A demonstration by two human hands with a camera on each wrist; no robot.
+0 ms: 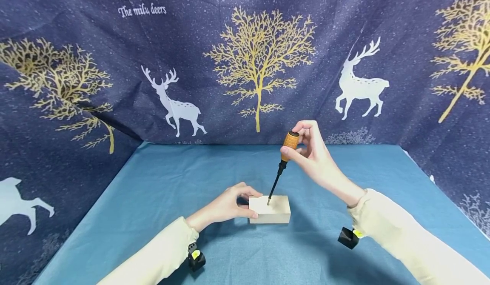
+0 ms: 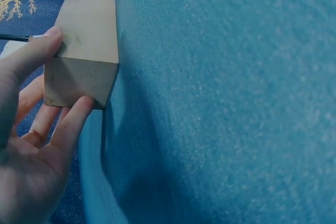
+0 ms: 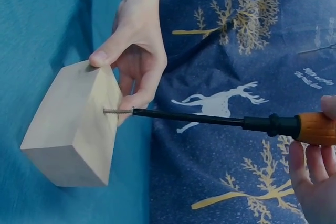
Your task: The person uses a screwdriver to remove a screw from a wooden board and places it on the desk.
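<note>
A pale wooden block (image 1: 271, 210) rests on the blue cloth. My left hand (image 1: 233, 204) grips its left end between thumb and fingers. A screw (image 3: 118, 111) stands upright in the block's top face, partly sunk into the wood. My right hand (image 1: 311, 155) holds a screwdriver (image 1: 290, 145) by its orange handle, fingers near the black end cap. In the head view the black shaft slants down and left to the screw. The right wrist view has the screwdriver's tip (image 3: 135, 112) meeting the screw's head, the two nearly in line.
Blue cloth (image 1: 172, 178) covers the table. Behind it hangs a dark blue curtain (image 1: 229, 106) printed with deer and trees. Each wrist carries a small black camera, the left camera (image 1: 196, 259) close to the cloth.
</note>
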